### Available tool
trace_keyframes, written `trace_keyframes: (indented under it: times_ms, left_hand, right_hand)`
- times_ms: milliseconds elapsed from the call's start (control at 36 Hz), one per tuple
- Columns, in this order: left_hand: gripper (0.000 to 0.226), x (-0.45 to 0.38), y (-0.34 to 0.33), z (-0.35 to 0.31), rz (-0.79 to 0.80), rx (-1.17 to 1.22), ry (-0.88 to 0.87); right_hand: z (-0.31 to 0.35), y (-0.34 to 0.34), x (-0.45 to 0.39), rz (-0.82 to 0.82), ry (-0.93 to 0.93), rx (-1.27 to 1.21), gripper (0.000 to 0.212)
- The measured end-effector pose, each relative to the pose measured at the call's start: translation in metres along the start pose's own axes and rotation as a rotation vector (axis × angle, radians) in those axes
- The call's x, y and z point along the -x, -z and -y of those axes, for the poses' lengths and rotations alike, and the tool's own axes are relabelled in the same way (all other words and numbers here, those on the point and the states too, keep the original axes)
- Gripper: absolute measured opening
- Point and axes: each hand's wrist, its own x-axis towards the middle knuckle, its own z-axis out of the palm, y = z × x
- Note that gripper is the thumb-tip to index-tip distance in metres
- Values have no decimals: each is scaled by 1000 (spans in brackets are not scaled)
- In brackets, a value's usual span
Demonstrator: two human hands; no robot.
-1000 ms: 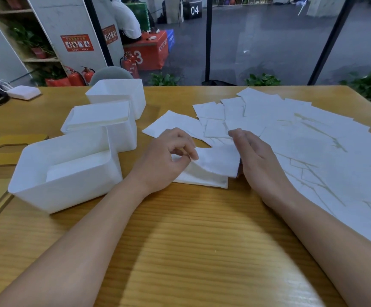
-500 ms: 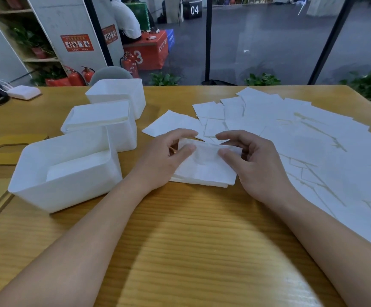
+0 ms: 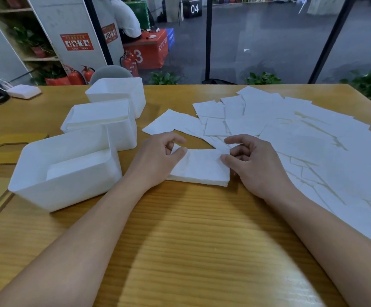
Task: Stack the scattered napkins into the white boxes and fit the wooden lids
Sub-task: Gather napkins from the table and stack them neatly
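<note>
Head view: a napkin stack [image 3: 199, 168] lies on the tabletop [image 3: 180, 240], long axis 9-to-3, its ends pinched by left hand [image 3: 158, 158] and right hand [image 3: 253, 162]; the nearest white box [image 3: 64, 173] sits at 9 o'clock, nearer the left.

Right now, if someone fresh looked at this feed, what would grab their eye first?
Probably the left hand and right hand at table centre, each pinching an end of a small napkin stack. Next, the wide spread of loose napkins covering the table's right side. On the left stand three white boxes: the near box partly filled, the middle box nearly full, the far box behind it.
</note>
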Motion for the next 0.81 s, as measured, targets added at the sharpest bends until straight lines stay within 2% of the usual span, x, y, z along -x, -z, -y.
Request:
trace_keyframes:
  times_ms: [111, 278, 417, 528, 639, 806]
  left_hand:
    - [15, 1, -1, 2, -7, -19, 27]
    - [18, -1, 1, 2, -102, -133, -7]
    - [19, -5, 0, 9, -89, -226, -16]
    - [37, -10, -1, 16, -23, -343, 76]
    - [55, -12, -2, 20, 49, -447, 167]
    - [46, -12, -2, 18, 31, -506, 111]
  right_hand:
    - [0, -1, 3, -17, 26, 116, 29]
    - [3, -2, 6, -69, 186, 358, 25]
    - [-1, -6, 10, 55, 197, 334, 6]
    - [-3, -11, 10, 155, 250, 414, 4]
    - [-4, -10, 10, 178, 248, 439, 7]
    - [-5, -10, 9, 175, 251, 436, 9]
